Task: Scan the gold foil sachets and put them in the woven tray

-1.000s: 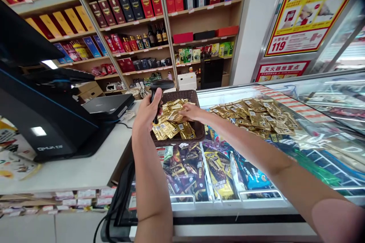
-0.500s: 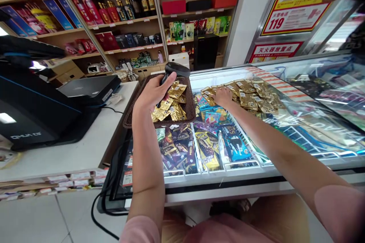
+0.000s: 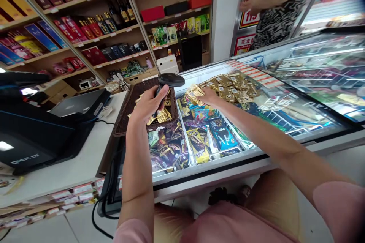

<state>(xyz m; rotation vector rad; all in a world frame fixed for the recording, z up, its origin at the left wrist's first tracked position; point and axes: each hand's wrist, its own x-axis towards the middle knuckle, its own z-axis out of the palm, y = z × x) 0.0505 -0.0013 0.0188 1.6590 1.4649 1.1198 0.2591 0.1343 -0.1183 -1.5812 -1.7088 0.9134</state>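
My left hand (image 3: 148, 103) is wrapped round the handle of a black barcode scanner (image 3: 172, 79), held above a brown woven basket (image 3: 124, 111). Gold foil packets (image 3: 163, 115) lie inside that basket, partly hidden by the hand. To the right, my right hand (image 3: 210, 97) grips a gold packet (image 3: 194, 92) just above the freezer's glass top; whether more than one is in the fingers, I cannot tell. Beyond it, several more gold packets (image 3: 241, 88) lie spread in a loose pile on the glass.
Under the glass, the chest freezer (image 3: 205, 174) holds wire baskets of wrapped ice creams (image 3: 199, 144). A black checkout machine (image 3: 37, 125) stands on the white counter (image 3: 85, 152) at left. Stocked shelves (image 3: 97, 40) line the back. Another person (image 3: 281, 11) stands behind the freezer.
My right hand has come away from the pile toward the basket with a gold packet in its grip. The scanner stays over the basket. The view has turned to the right.
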